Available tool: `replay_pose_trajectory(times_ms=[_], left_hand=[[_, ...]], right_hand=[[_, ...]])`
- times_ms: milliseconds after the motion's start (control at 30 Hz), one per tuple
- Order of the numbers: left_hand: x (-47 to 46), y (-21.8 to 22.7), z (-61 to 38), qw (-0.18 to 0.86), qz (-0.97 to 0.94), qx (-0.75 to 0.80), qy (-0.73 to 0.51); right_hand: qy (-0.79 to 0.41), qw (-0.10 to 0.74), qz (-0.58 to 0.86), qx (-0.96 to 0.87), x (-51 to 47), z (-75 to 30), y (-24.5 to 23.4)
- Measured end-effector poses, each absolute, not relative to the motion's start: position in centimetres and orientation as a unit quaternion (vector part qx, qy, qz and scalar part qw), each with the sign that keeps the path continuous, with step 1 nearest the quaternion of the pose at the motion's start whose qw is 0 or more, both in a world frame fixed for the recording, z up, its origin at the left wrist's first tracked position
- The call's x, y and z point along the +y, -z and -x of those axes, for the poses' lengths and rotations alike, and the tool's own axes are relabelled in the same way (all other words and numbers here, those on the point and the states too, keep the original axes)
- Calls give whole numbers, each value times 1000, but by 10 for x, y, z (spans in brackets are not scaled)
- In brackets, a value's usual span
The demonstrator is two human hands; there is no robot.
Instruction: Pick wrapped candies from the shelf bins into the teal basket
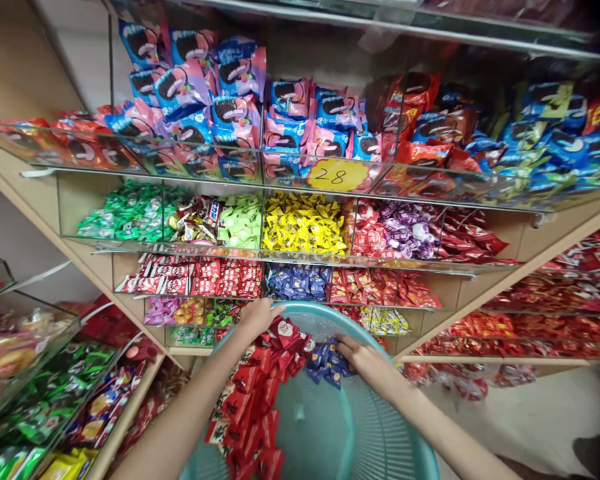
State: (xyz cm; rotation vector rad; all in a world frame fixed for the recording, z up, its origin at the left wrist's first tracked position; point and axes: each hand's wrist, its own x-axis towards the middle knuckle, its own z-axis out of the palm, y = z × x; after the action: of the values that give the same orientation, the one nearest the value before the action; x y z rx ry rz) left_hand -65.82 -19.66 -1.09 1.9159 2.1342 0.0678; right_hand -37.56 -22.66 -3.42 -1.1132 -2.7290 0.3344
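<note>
A teal plastic basket [375, 427] with slotted sides stands in front of me. My left hand [257, 319] is closed over its far rim. Inside, red packets [253, 393] are heaped along the left side, some of them in joined strips. A small pile of dark blue wrapped candies [325, 365] lies towards the far right of the basket. My right hand [360, 360] reaches in over the right side, fingers curled against the blue candies at the edge of that pile. Its fingertips are partly hidden.
Tiered shelves with clear dividers rise ahead, holding yellow candies [303, 223], green candies [130, 210], blue candies [297, 281] and pink-and-blue packs [187, 87]. A yellow tag [337, 175] reads 28. More racks stand left [30, 393] and right [540, 293].
</note>
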Motion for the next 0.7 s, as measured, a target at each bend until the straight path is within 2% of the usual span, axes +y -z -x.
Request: replay_pose_trajectory(times_ms=[200,300,400,433,500,600,700], left_hand=[[-177,-3,607,153,-701,697,-19],[-168,-7,579,183,-721,668,-17],[-161,-4,556,198,-740,643,-21],[-159,-2,550,200,-746,634,-27],[-155,1,540,205,-760,616,-29],[-148,3,533,217,-779,588,-16],[-141,0,539,232,-794,562,-6]], right_hand=[[1,63,388,-919,-246,331,41],[46,98,432,-895,-260,300,40],[66,170,588,-788,-271,264,42],[31,184,646,-740,-275,253,43],[-111,175,724,-658,-280,236,46],[-307,154,709,-617,-285,228,48],[-313,173,702,-616,-285,233,46]])
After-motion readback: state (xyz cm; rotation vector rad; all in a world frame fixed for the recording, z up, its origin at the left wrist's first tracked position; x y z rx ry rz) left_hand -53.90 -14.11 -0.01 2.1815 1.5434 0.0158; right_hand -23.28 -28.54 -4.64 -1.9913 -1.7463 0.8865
